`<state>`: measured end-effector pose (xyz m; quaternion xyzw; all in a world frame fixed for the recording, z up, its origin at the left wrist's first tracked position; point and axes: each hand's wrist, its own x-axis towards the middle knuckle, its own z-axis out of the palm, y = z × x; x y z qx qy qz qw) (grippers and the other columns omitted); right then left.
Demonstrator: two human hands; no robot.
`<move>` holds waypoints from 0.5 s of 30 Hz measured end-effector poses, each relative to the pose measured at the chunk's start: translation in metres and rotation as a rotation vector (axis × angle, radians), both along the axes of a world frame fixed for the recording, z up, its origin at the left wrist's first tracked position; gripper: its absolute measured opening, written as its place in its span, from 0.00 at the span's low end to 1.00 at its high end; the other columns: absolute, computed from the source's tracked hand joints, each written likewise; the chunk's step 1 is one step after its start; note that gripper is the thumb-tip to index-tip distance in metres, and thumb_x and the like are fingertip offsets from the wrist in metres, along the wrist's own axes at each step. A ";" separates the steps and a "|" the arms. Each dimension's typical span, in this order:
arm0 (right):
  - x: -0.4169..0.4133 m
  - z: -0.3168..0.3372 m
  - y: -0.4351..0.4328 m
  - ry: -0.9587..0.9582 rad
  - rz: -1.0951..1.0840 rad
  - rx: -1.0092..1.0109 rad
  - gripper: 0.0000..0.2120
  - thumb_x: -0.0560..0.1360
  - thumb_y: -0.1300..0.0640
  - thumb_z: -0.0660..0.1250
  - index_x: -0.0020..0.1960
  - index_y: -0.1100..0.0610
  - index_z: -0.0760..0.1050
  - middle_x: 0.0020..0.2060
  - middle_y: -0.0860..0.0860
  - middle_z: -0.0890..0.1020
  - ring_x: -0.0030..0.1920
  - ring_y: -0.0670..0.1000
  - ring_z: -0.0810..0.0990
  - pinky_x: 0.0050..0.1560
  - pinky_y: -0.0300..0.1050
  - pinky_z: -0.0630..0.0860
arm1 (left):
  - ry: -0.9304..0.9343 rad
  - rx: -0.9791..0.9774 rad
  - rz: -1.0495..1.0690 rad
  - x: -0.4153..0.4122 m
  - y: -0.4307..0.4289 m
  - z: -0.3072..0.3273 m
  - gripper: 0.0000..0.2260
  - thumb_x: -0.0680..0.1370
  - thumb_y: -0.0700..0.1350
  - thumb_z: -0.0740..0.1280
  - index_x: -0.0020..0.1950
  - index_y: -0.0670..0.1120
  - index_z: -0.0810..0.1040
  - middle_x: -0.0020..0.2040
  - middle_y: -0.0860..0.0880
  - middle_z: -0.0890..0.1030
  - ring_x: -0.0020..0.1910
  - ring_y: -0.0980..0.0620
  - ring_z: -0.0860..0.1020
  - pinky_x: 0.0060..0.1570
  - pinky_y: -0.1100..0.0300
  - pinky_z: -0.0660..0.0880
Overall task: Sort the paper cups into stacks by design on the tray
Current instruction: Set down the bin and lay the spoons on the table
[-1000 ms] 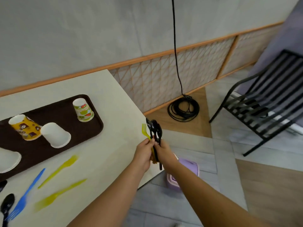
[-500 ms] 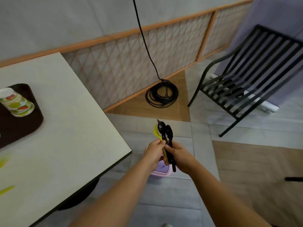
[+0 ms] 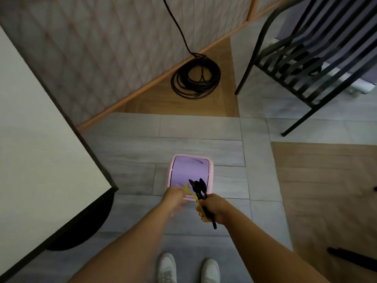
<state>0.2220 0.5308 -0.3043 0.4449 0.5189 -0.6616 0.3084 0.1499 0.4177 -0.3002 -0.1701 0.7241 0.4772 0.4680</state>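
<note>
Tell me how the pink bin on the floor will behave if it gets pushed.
The pink bin looks small and thin-walled plastic, so probably light. It stands on smooth-looking floor tiles, so a push would likely slide it rather than tip it. The right hand holds plastic cutlery over it; dropped pieces might barely shift it.

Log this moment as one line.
right hand: grips cutlery | left hand: at bin rim, grip unclear | cutlery: above bin | cups, tray: out of view

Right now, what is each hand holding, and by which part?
Right hand grips the plastic cutlery by its handles; left hand: cannot tell.
</note>
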 end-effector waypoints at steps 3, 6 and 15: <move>-0.006 -0.057 0.001 -0.145 -0.030 -0.041 0.12 0.82 0.65 0.49 0.41 0.60 0.65 0.31 0.55 0.72 0.27 0.50 0.70 0.27 0.40 0.68 | 0.013 -0.063 -0.016 -0.018 0.001 -0.041 0.13 0.78 0.36 0.57 0.36 0.46 0.73 0.27 0.51 0.78 0.25 0.55 0.75 0.33 0.62 0.60; -0.012 -0.097 -0.002 -0.206 -0.100 -0.072 0.12 0.81 0.65 0.48 0.41 0.60 0.65 0.31 0.56 0.72 0.22 0.48 0.72 0.25 0.39 0.69 | 0.034 -0.100 -0.070 -0.030 0.004 -0.071 0.07 0.79 0.40 0.58 0.48 0.45 0.75 0.42 0.47 0.77 0.36 0.51 0.75 0.34 0.62 0.63; -0.041 -0.162 0.002 -0.227 -0.182 -0.091 0.16 0.82 0.65 0.48 0.38 0.60 0.66 0.30 0.55 0.71 0.27 0.49 0.70 0.23 0.39 0.68 | -0.036 -0.172 -0.116 -0.035 0.016 -0.141 0.12 0.79 0.38 0.57 0.37 0.48 0.70 0.37 0.50 0.73 0.33 0.52 0.70 0.35 0.62 0.63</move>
